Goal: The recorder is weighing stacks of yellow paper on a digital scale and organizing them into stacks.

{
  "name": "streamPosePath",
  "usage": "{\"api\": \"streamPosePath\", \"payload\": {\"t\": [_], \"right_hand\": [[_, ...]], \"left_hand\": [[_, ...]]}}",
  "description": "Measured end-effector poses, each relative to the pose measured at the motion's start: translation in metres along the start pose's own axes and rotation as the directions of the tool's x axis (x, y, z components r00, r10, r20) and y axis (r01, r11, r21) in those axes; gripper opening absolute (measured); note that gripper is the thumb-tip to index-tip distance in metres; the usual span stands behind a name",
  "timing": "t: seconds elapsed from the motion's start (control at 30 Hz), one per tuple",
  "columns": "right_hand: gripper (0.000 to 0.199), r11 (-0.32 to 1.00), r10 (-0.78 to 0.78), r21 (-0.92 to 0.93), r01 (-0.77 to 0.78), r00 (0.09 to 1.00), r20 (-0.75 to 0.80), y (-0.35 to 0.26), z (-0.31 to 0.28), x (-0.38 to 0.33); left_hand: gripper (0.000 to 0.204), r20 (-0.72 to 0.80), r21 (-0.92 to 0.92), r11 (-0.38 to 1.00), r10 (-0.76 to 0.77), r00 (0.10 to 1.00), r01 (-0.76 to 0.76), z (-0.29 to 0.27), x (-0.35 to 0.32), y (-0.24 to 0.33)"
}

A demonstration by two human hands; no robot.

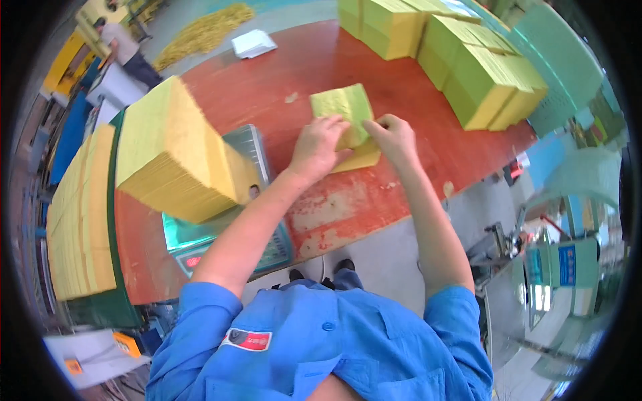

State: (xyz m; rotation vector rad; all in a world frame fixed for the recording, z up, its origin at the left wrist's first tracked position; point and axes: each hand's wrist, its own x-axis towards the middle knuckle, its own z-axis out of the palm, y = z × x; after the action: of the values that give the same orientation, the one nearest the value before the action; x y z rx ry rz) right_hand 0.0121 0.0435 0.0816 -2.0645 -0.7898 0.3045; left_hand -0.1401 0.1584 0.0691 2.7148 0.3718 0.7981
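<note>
The stack (359, 115) is yellow, the table (428, 147) patchy red, the shirt (294, 314) blue

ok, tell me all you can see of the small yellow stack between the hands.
Stack: blocky, yellow to yellow-green, seemingly paper-like sheets, a paler uneven patch on top. It sits slightly turned on the red table. Left hand lies on its near left side; right hand appears to touch its right edge. Underside hidden.

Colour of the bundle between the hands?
Yellow with a green tinge; the bundle shows best in the head view.
</note>
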Motion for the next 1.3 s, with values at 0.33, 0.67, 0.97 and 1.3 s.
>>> {"api": "streamPosePath", "payload": {"t": [0.33,0.67,0.97,1.3], "right_hand": [[0.01,0.843,-0.534,0.007,0.537,0.839,-0.108,-0.099,-0.051,-0.091],[0.016,0.548,-0.817,-0.047,0.835,0.546,0.187,-0.174,-0.106,-0.162],[0.043,0.502,-0.73,0.753,0.425,0.675,0.106,-0.198,-0.055,-0.133],[0.035,0.593,-0.562,0.788,0.165,0.786,0.258,-0.301,0.06,-0.087]], "left_hand": [[0.055,-0.331,0.048,0.96,0.276,0.902,-0.276,-0.114,-0.007,0.083],[0.035,0.239,-0.22,0.976,0.066,0.969,-0.012,-0.24,-0.073,0.097],[0.024,0.255,-0.655,0.682,-0.204,0.945,0.324,-0.291,-0.106,0.061],[0.037,-0.018,-0.951,0.24,-0.673,0.74,0.196,-0.346,-0.083,-0.012]]}}
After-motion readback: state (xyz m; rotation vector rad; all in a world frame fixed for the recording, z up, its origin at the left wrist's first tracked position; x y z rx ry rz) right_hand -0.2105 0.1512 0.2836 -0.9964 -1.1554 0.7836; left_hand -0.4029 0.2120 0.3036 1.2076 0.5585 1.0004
